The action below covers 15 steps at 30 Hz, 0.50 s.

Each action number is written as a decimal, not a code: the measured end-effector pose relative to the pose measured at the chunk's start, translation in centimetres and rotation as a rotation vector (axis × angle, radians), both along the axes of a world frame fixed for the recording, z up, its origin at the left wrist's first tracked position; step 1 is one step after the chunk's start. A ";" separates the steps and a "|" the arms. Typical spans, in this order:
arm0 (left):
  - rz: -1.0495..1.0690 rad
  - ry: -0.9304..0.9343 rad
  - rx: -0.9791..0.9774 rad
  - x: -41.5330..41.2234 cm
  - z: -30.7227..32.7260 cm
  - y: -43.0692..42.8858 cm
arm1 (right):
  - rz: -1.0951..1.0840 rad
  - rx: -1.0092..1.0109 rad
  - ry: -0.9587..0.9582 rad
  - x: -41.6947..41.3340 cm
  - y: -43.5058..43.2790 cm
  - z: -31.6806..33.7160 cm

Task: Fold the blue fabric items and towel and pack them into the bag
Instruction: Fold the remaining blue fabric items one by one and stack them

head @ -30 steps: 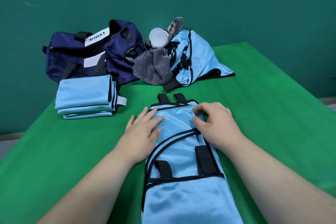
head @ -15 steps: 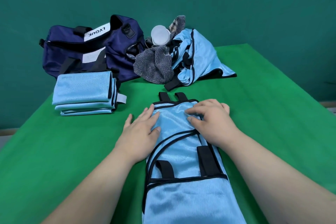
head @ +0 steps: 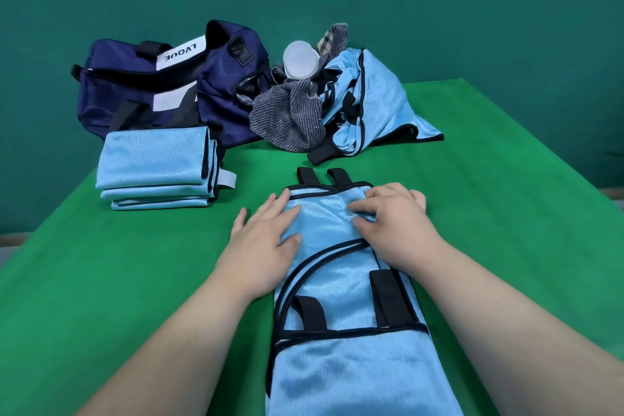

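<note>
Both hands work the far end of a long blue fabric item, mid-fold.

The left hand (head: 266, 240) lies flat with straight fingers on the cloth's left edge, while the right hand (head: 391, 223) has its grip clamped, curled fingers and thumb pinching the blue fabric item (head: 337, 284) near its black-trimmed far edge. The item runs from mid-frame to the bottom edge on the green counter (head: 506, 213). At upper left a folded stack (head: 155, 165) sits just in front of the navy duffel bag (head: 141, 88). At upper centre a grey striped towel (head: 287, 118) and a crumpled blue item (head: 371, 101) lie heaped together. The cloth looks slick, so lifting one end may slide the layers askew, and the loose black straps (head: 388, 297) could flop out of the fold.
</note>
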<state>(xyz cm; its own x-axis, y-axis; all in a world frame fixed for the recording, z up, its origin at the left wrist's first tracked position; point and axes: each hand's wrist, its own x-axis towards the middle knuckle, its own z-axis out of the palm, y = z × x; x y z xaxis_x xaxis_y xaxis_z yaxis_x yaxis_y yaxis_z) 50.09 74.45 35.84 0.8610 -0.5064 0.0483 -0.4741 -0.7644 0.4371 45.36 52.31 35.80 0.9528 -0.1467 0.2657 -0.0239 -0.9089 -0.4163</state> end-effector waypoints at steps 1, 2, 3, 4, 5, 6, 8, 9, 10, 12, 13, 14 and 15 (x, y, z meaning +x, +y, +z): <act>-0.009 0.000 -0.013 0.0 0.0 0.0 | -0.003 0.013 -0.006 0.0 0.0 0.0; -0.021 0.001 -0.030 0.0 -0.1 0.0 | -0.007 0.026 -0.012 -0.1 -0.1 0.0; -0.033 0.003 -0.047 0.0 -0.1 0.1 | -0.014 0.038 -0.019 -0.1 -0.1 0.1; -0.045 0.006 -0.063 -0.1 0.0 0.1 | -0.025 0.053 -0.032 -0.1 -0.2 0.1; -0.057 0.008 -0.075 -0.1 -0.1 0.2 | -0.043 0.068 -0.049 -0.2 -0.3 0.1; -0.069 0.008 -0.080 -0.2 0.0 0.2 | -0.064 0.079 -0.063 -0.3 -0.5 0.2; -0.087 0.009 -0.067 -0.2 0.1 0.3 | -0.113 0.085 -0.069 -0.5 -0.7 0.3; -0.094 0.007 -0.047 -0.2 0.1 0.3 | -0.134 0.084 -0.065 -0.6 -0.9 0.3; -0.098 0.002 -0.018 -0.2 0.1 0.2 | -0.149 0.081 -0.056 -0.7 -1.0 0.4; -0.093 -0.007 0.055 -0.1 0.1 0.0 | -0.162 0.062 -0.009 -0.7 -1.1 0.4; -0.089 -0.008 0.089 -0.1 0.0 -0.1 | -0.160 0.046 0.022 -0.7 -1.0 0.4; -0.082 -0.010 0.116 0.0 0.0 -0.2 | -0.155 0.029 0.047 -0.7 -0.9 0.3; -0.076 -0.011 0.139 0.0 -0.1 -0.3 | -0.151 0.014 0.062 -0.7 -0.8 0.3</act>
<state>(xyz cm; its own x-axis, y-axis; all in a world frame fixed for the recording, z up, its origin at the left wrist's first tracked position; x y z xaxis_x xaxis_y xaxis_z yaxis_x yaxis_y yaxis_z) 50.13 74.15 35.78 0.8196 -0.5727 -0.0173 -0.5373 -0.7787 0.3240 44.71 51.49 36.12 0.9341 -0.2928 0.2043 -0.1856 -0.8870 -0.4228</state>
